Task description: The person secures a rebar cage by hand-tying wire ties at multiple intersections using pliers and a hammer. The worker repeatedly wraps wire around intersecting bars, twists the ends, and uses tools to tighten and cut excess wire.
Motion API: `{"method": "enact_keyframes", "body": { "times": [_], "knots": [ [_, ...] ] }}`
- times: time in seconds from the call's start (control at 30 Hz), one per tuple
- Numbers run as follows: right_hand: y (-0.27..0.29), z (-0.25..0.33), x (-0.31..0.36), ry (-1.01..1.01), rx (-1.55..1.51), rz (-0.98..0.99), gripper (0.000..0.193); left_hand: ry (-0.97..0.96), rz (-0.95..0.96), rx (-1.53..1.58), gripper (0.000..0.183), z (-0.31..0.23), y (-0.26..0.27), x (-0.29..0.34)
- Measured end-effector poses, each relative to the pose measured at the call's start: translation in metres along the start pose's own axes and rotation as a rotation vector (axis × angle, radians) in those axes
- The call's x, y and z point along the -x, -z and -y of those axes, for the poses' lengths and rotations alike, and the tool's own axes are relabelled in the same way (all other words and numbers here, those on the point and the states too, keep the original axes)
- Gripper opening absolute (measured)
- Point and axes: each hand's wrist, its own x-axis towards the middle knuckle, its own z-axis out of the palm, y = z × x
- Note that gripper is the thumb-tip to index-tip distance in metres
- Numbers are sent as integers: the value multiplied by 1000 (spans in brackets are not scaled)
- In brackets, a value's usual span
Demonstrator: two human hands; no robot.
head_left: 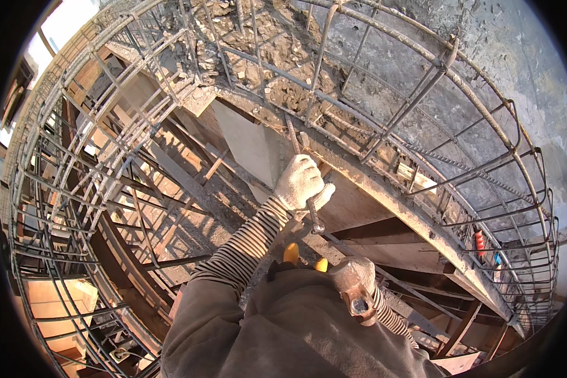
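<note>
Rebar (294,140), stiff and surely heavy, stood against the concrete beam (384,189) inside the cage (472,107); my gloved left hand (300,183) clamped its lower end, my right hand (357,283) fisted around a hammer (361,307).

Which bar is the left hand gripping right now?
Start at the curved rebar cage along the concrete wall, then drop to the wooden form edge below it. The gloved left hand grips a ribbed bar rising steeply there, loose at its lower end, unlike the tied bars around it.
</note>
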Motion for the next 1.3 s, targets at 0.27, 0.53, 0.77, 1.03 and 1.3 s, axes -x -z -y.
{"method": "enact_keyframes", "body": {
  "times": [0.27, 0.53, 0.77, 1.03, 1.3],
  "knots": [
    [7, 20, -34, 302, 251, -132, 29, 31, -19, -128, 26, 4, 2, -5],
    [7, 3, -22, 75, 407, -54, 36, 140, -8, -153, 29, 2, -3, -13],
    [7, 7, -41, -24, 472, -237, 29, 205, 123, -197, 35, 9, -14, -23],
    [-24, -62, -35, -343, -228, -293, 29, 192, 131, -174, 34, 7, -28, -34],
    [-5, -36, -46, 276, 141, -393, 30, 186, 218, -192, 33, 13, -29, -36]
  ]
}}
